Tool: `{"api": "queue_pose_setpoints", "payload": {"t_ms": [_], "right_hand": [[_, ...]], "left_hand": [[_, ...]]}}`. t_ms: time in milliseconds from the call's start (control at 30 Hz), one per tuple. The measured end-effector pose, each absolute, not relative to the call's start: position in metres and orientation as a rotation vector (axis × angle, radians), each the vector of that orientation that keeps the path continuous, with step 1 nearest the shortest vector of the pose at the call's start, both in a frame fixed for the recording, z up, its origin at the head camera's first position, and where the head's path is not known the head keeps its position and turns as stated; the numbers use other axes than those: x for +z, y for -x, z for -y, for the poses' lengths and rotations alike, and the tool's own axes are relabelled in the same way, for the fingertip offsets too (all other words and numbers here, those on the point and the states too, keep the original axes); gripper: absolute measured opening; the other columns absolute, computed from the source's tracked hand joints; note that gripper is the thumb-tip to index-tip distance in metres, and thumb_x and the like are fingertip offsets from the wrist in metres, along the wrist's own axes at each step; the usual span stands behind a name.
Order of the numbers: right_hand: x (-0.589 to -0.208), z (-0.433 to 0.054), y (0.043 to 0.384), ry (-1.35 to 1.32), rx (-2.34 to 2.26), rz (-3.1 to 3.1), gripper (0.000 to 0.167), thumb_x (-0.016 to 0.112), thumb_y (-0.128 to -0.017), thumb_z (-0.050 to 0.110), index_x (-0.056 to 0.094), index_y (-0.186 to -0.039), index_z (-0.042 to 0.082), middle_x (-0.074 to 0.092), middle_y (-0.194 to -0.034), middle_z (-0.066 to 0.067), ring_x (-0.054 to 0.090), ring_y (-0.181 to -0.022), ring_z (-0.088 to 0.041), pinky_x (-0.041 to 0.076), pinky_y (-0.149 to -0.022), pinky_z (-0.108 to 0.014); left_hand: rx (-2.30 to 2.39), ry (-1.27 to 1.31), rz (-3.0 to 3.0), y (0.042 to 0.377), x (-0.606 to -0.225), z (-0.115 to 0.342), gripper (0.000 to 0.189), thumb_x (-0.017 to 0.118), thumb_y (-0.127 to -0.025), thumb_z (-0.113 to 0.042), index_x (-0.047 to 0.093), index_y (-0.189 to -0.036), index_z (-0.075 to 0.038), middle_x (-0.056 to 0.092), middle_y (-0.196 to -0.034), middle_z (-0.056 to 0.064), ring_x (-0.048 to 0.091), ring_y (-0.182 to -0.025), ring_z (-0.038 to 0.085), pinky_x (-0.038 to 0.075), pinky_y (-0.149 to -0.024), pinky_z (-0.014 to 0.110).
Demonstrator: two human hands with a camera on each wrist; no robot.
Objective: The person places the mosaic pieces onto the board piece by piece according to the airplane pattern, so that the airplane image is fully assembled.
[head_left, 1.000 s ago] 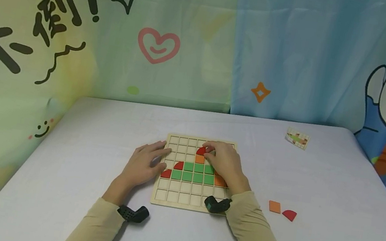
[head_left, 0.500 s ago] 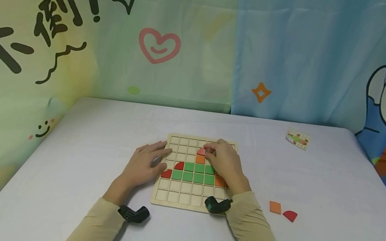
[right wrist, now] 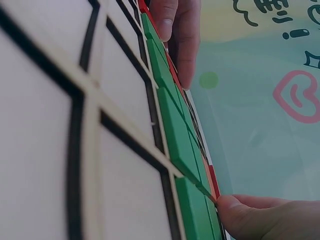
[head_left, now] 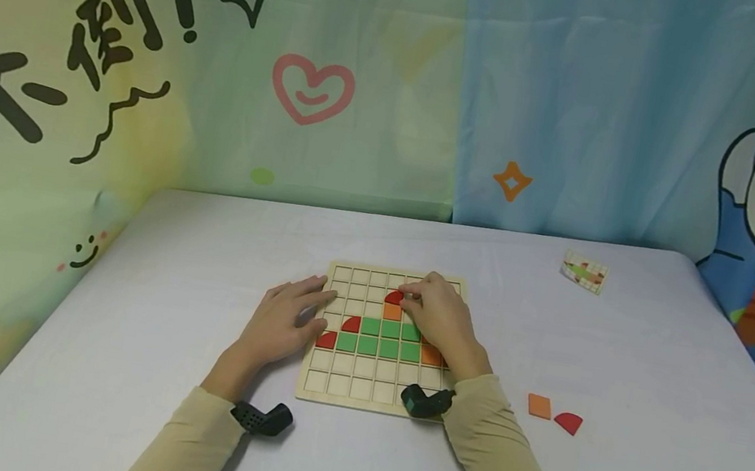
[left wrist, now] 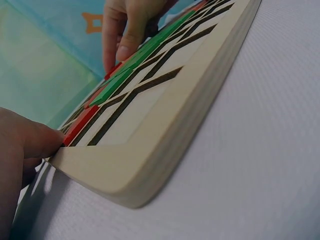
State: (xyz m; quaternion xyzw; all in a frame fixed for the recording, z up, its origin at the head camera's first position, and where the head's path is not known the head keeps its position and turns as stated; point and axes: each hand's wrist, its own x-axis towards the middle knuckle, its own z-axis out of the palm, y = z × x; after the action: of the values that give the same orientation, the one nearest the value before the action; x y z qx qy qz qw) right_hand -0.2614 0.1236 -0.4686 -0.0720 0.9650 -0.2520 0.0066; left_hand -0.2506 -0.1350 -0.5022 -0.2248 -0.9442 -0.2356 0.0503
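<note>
A pale wooden grid board [head_left: 339, 385] lies on the white-covered table, with green square tiles [head_left: 367, 345] in two rows. My right hand [head_left: 442, 317] reaches over its upper right part, thumb and fingertip pinching a red quarter-circle tile [head_left: 393, 297] just above an orange square tile [head_left: 392, 312]. In the right wrist view that red tile [right wrist: 214, 181] sits beside the thumb. My left hand [head_left: 288, 318] rests along the board's left edge, fingers extended. Its thumb touches the edge by another red tile [left wrist: 81, 125] in the left wrist view. My right hand covers some cells.
On the table right of the board lie a loose orange square tile [head_left: 539, 406] and a red quarter-circle tile [head_left: 568, 423]. A small pattern card [head_left: 584, 272] lies at the back right. A printed curtain [head_left: 402, 83] hangs behind the table.
The red tile under my right fingertips looked paler half a second ago and is dark red again now. My right fingers have shifted slightly; the left hand stays in place.
</note>
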Motion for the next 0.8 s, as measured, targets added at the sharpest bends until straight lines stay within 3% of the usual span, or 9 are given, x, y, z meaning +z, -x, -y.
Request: {"api": "queue_pose_setpoints", "payload": {"t_ms": [800], "right_hand": [[-0.4707,-0.1218,0.2625,0.203,-0.798,-3.034,0.028,0.063,-0.092,0.028,0.067,-0.120,0.025,0.057,-0.095,-0.003,0.052,-0.076,-0.017,0.043,-0.059,-0.028]], "left_hand": [[-0.710,0.678,2.872,0.2517,-0.5047,0.1355,0.047,0.055,-0.089,-0.035,0.057,-0.133,-0.019,0.045,-0.147,0.004,0.036,-0.140,0.021,0.026,-0.114,0.050]]}}
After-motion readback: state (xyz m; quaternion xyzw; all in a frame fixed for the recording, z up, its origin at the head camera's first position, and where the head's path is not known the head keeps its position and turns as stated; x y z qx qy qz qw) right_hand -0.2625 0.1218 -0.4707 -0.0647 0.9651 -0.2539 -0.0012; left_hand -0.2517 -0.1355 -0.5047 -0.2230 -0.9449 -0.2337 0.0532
